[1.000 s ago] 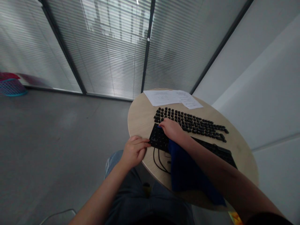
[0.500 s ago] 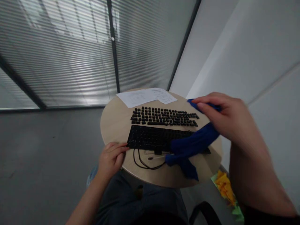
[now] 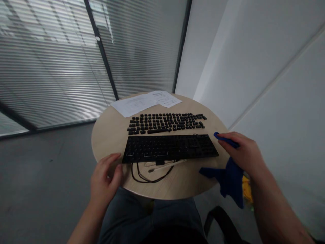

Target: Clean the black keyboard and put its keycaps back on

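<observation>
- Your right hand, right of center in the frame, has its fingers clamped on the blue cloth, which hangs down at the table's right edge.
- Your left hand, lower left of center, has thumb and fingers apart, holding nothing, just beside the black keyboard.
- The keyboard lies mid-frame on the round table, below rows of loose keycaps.
- You have papers above those, and a looped cable below the keyboard.

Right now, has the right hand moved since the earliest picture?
Yes, rightward across the table: the right hand has gone from the left end of the keyboard to beyond its right end.
</observation>
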A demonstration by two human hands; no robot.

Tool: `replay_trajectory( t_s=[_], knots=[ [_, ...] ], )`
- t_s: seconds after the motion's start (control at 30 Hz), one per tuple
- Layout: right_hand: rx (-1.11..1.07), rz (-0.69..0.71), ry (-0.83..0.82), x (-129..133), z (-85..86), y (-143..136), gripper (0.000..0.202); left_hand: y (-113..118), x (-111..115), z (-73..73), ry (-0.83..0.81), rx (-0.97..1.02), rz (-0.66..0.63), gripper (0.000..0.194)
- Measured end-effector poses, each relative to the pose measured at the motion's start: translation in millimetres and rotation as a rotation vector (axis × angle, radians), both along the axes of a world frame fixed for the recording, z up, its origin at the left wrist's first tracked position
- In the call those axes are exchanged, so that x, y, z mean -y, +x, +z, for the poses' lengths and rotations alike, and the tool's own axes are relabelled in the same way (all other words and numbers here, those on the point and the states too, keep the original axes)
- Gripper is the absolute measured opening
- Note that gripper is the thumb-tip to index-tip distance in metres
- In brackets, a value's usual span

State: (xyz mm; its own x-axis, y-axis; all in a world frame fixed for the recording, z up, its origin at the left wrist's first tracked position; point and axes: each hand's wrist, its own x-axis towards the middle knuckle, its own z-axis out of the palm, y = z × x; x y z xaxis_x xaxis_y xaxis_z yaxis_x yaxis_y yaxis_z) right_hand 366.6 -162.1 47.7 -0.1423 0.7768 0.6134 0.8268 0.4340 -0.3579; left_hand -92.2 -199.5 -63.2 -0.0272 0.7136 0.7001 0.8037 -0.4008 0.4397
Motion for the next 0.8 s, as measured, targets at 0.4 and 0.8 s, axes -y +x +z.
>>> replay_trajectory(
  t_s=[0.4, 0.8],
  knots=[
    [-0.119, -0.06, -0.008, -22.1, -79.2, -1.3, 0.018, 29.9, -25.6, 44.2, 0.018, -0.247, -0.335, 0.021],
    [-0.103, -0.049, -0.008, -32.8, -98.6, -23.0, 0.018, 4.3, -62.4, 23.3, -0.027, -0.125, -0.147, 0.015]
  ],
)
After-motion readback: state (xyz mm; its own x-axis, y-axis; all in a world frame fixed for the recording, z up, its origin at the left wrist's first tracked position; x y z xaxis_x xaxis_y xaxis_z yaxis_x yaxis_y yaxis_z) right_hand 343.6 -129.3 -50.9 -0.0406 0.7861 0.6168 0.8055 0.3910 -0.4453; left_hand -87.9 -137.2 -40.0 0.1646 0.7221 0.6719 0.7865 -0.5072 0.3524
